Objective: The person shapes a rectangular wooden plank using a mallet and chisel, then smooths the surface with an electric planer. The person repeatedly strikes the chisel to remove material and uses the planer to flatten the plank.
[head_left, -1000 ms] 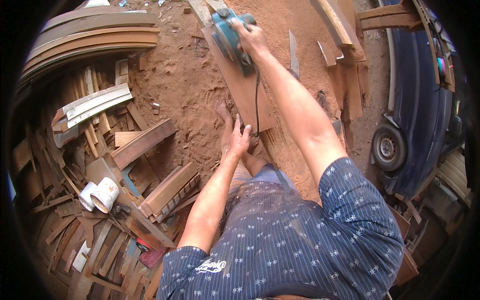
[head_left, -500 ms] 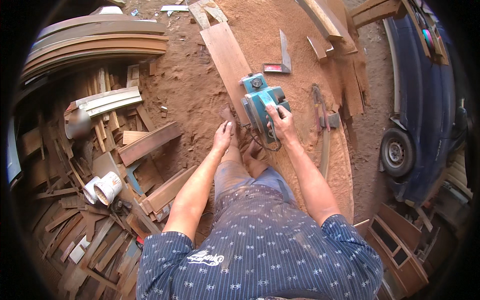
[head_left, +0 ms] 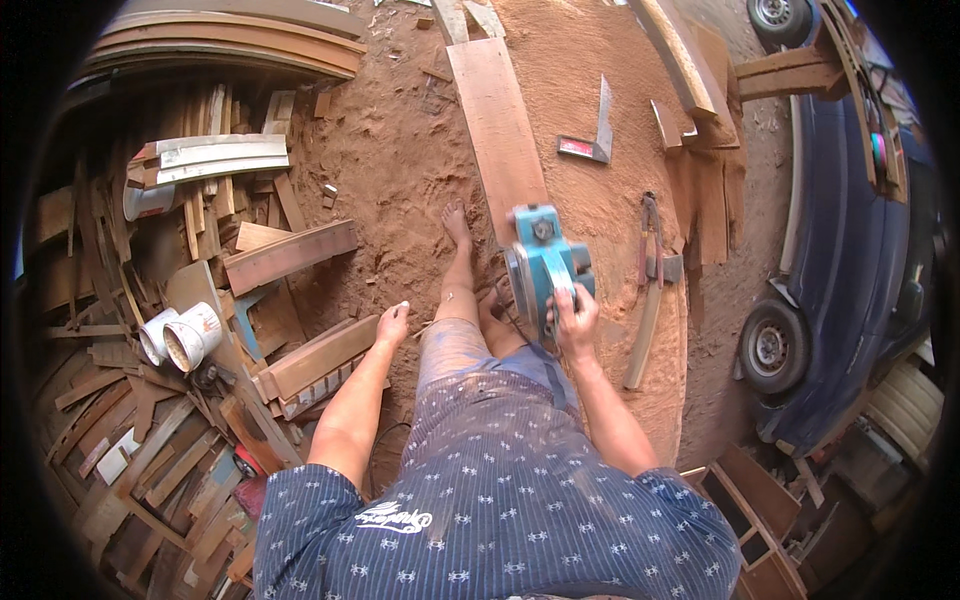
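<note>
My right hand (head_left: 574, 322) is wrapped round the handle of a teal electric planer (head_left: 552, 262). The planer is at the near end of a long reddish-brown board (head_left: 499, 120), by my legs. I cannot tell whether its sole touches the wood. Away to the left, my left hand (head_left: 394, 324) hangs over the dirt with its fingers curled closed, and I see nothing in them. Right of the board lie a try square (head_left: 596, 138) with a red-marked stock, pincers (head_left: 648, 235) with reddish handles, and a wooden-handled hammer (head_left: 650, 300).
Wood shavings (head_left: 560, 60) cover the bench around the board. Scrap timber (head_left: 150, 430) is heaped at left, with two white buckets (head_left: 190, 335) and stacked planks (head_left: 230, 40). A thick beam (head_left: 680, 60) lies at far right. Beyond it stands a dark blue vehicle (head_left: 840, 260).
The planer has come back toward my body in my right hand, to the board's near end. My left hand has dropped lower and farther left. The view has shifted somewhat.
</note>
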Demonstrator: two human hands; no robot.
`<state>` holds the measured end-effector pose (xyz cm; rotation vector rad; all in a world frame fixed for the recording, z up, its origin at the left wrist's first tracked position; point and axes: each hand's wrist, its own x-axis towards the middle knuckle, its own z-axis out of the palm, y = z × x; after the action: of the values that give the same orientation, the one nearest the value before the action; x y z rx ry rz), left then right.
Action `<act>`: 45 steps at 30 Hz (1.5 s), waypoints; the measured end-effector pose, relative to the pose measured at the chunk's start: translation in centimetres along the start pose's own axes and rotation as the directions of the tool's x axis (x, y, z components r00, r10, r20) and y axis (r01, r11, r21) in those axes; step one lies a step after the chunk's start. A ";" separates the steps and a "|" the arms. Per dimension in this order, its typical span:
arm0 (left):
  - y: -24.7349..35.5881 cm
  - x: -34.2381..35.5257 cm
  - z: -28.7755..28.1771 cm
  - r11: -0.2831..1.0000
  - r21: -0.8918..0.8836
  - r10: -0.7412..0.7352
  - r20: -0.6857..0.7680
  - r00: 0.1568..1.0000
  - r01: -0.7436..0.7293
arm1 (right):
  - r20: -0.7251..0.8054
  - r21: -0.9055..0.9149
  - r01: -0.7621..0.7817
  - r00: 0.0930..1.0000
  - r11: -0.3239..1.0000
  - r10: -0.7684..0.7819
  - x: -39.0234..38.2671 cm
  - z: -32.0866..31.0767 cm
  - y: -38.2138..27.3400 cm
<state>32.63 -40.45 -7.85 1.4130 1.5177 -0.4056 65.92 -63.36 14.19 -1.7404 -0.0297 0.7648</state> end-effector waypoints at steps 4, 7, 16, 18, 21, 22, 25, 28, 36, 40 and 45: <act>-1.1 0.6 -1.6 0.996 -0.038 -0.076 0.025 0.997 0.076 | 0.011 -0.002 0.104 0.995 0.995 -0.104 9.3 4.8 -1.8; 1.3 0.0 -2.6 0.984 -0.166 -0.059 0.008 0.998 0.059 | 0.010 -0.003 0.131 0.991 0.991 -0.131 17.2 9.4 -5.8; 6.9 1.3 -6.0 0.922 -0.358 -0.131 0.069 0.989 0.147 | -0.024 -0.202 0.262 0.962 0.944 -0.272 41.4 20.8 -17.1; 6.9 1.5 -6.4 0.915 -0.367 -0.155 0.062 0.986 0.167 | 0.008 -0.157 0.228 0.973 0.961 -0.229 41.0 21.8 -17.7; 7.1 1.6 -6.7 0.918 -0.337 -0.200 0.061 0.978 0.209 | 0.037 -0.108 0.182 0.983 0.977 -0.179 38.5 20.7 -16.8; 7.0 2.1 -6.8 0.927 -0.322 -0.183 0.065 0.981 0.194 | 0.045 -0.093 0.169 0.985 0.981 -0.165 37.1 19.7 -16.1; 5.8 2.6 -5.4 0.930 -0.345 -0.138 -0.009 0.990 0.126 | 0.070 -0.060 0.134 0.989 0.989 -0.130 29.3 16.0 -12.8; 6.5 2.3 -4.3 0.947 -0.315 -0.087 -0.037 0.996 0.071 | 0.106 -0.004 0.066 0.992 0.998 -0.065 18.8 10.8 -7.5; 6.1 2.1 -0.9 0.973 -0.232 0.012 0.101 0.995 0.012 | 0.055 0.007 -0.032 0.998 0.999 0.031 -1.5 1.2 1.4; 4.8 1.0 0.1 0.962 -0.272 0.010 0.014 1.000 -0.006 | 0.068 -0.058 0.091 0.994 0.994 -0.087 1.8 3.0 1.0; 1.6 0.5 -1.0 0.949 -0.314 0.004 -0.042 0.999 -0.017 | 0.078 -0.082 0.157 0.986 0.984 -0.151 12.3 9.9 -3.9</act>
<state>33.68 -38.98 -7.22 1.1823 1.5299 -0.1201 72.02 -48.65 10.72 -1.7702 -0.2474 0.7207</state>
